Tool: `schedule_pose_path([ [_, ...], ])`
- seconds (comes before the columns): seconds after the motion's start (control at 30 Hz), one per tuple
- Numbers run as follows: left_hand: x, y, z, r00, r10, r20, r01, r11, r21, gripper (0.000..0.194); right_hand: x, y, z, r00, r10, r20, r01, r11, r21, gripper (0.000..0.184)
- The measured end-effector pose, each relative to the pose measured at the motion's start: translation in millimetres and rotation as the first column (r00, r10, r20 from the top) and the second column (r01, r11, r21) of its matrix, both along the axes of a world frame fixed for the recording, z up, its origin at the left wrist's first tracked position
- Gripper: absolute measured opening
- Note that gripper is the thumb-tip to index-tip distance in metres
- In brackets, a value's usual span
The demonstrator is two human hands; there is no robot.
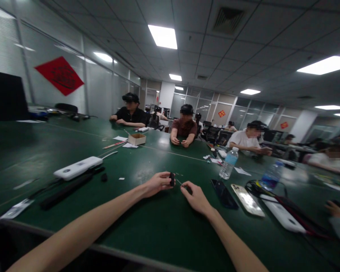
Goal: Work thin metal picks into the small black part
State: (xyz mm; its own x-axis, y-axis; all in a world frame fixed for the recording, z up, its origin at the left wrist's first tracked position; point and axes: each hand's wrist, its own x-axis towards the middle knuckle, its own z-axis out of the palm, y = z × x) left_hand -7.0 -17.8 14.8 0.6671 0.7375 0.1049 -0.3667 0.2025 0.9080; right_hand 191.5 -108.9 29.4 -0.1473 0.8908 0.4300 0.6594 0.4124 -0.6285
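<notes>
Over the green table, my left hand grips a small black object between thumb and fingers; its kind is too small to make out. Just to the right, my right hand pinches a thin, light-coloured stick-like piece that points toward the black object. A narrow gap shows between the two hands, and I cannot tell whether the thin piece touches the black object. A dark phone lies to the right of my right hand, and a gold-edged phone lies beyond it.
A water bottle and a blue-labelled bottle stand at right. White devices with cables and a long black bar lie left. Farther back is a cardboard box. Several people sit around; someone's hand shows at the right edge.
</notes>
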Motion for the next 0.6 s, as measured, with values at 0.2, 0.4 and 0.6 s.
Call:
schedule_pose_path([
  [0.2, -4.7, 2.3, 3.2, 1.0, 0.0, 0.014, 0.0, 1.0, 0.031, 0.04, 4.5, -3.3, 1.9, 0.958, 0.01, 0.287, -0.025, 0.999, 0.047, 0.025],
  [0.4, -3.4, 0.0, 3.6, 0.999, -0.032, -0.023, 0.034, 0.994, 0.103, 0.035, 4.5, -5.2, 4.1, 0.935, -0.007, 0.355, -0.004, 0.999, 0.032, 0.028],
  [0.6, -4.5, -1.7, 4.0, 0.992, 0.002, -0.122, 0.027, 0.972, 0.235, 0.029, 2.8, -8.0, 5.7, 0.89, -0.028, 0.455, 0.024, 1.0, 0.014, 0.031],
])
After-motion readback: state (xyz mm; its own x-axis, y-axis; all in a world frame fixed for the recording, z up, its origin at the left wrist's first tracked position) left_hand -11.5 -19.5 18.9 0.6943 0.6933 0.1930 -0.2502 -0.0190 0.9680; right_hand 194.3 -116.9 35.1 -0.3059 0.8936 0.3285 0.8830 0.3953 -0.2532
